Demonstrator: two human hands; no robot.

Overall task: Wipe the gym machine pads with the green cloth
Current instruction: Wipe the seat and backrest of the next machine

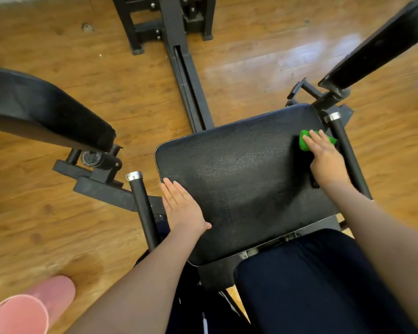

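Mid-wipe on seat pad (239,179), far right corner. Green cloth (305,141) bunched under right hand (327,160), fingers laid fairly straight over it, pressing rather than clenching; cloth pokes out beyond the fingertips on both sides. Left hand (182,206) flat and empty on the near left edge of the same pad, fingers extended, bracing.

To do this step well:
- Spread the cloth flatter (bunched wad probably covers only a narrow strip per pass)
- Work in overlapping straight lanes from the right edge across to the left, far edge to near edge, no random scrubbing
- Keep palm pressure even; textured vinyl likely holds grime in the grain, so slower passes
- Run the cloth over the rounded rim and corners, easy to miss
- Mind the right handle bar (348,155) just beside the cloth, knuckles close to it
- Lift and shift the left hand before the lane reaches it, else that patch stays unwiped

Still to cover, judging by layout: left side pad (46,109) and right side pad (381,44), both well apart from the cloth. Left handle bar (143,208) stands just beside the bracing hand. Wooden floor (251,56) under the frame, not part of the job
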